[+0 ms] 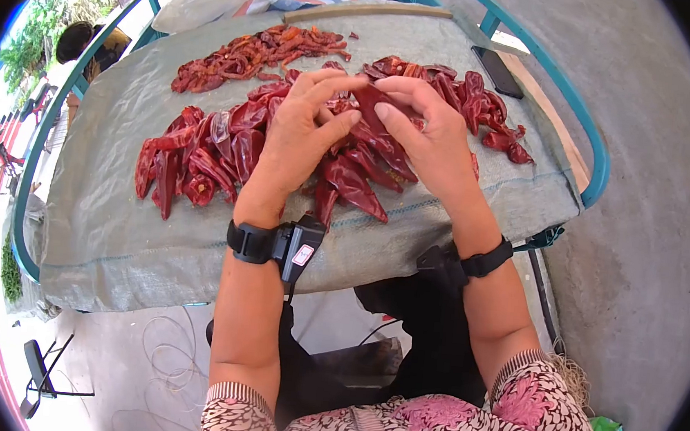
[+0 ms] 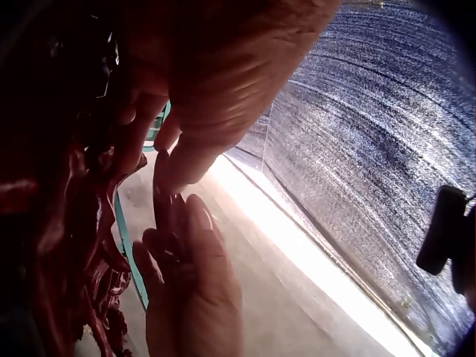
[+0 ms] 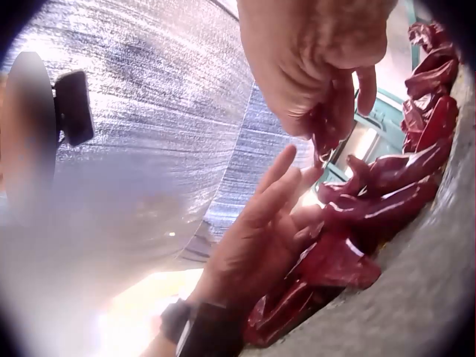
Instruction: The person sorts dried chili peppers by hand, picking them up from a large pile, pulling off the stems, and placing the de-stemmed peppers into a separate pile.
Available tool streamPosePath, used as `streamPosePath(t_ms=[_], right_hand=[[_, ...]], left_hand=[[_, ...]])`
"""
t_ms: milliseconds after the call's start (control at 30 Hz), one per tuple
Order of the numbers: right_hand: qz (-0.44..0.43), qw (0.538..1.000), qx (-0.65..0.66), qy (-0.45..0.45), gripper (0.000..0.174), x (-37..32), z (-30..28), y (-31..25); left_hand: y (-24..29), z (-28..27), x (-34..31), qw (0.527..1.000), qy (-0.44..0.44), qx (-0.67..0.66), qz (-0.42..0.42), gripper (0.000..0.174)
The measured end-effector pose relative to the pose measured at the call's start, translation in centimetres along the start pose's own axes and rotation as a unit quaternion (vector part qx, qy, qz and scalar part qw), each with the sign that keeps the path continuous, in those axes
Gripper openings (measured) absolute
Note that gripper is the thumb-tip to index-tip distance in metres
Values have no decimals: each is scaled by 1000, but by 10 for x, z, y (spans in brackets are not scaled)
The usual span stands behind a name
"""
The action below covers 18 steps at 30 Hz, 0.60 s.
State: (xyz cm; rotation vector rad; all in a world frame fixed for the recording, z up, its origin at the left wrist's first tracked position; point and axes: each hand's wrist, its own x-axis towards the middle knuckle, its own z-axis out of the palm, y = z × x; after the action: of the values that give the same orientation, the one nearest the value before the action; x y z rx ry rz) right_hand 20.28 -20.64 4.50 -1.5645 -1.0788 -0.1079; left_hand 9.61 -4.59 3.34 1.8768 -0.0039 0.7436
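A dark red dried chili pepper [image 1: 371,101] is between both hands, just above a heap of dried chilies [image 1: 352,179]. My right hand [image 1: 434,137] holds it, thumb on the near face and fingers behind. From the other side, my left hand [image 1: 299,133] pinches its edge with thumb and index finger at the upper end. In the right wrist view the pepper [image 3: 325,134] hangs from the right hand [image 3: 320,67], its lower end at the fingertips of the left hand [image 3: 256,238]. Part of the pepper [image 2: 165,201] is hidden by fingers in the left wrist view.
More dried chilies lie left [image 1: 194,157], a row of smaller, shriveled ones [image 1: 252,55] behind, and another pile [image 1: 470,99] right. A phone [image 1: 499,71] and a wooden strip [image 1: 368,12] rest on the woven sheet [image 1: 128,254]. A teal rail [image 1: 590,138] borders the cart bed.
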Motion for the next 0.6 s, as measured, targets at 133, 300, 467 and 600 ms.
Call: streamPosePath(t_ms=[133,300,467,600], right_hand=[[93,988,114,-36,24,6,-13,9],[71,992,98,-31,22,4,-10,7],[31,981,-186,42,27,9,-23,38],[62,925,-375,-16,29,3,-26,52]], left_hand=[[-6,-1,1,1000,17,-5,-1,23],[-1,-1,2,990,5,-90,-105,12],[-14,-2,4,981,136,-135,-25,16],[-18,-1,6,976,154,-156,3,26]])
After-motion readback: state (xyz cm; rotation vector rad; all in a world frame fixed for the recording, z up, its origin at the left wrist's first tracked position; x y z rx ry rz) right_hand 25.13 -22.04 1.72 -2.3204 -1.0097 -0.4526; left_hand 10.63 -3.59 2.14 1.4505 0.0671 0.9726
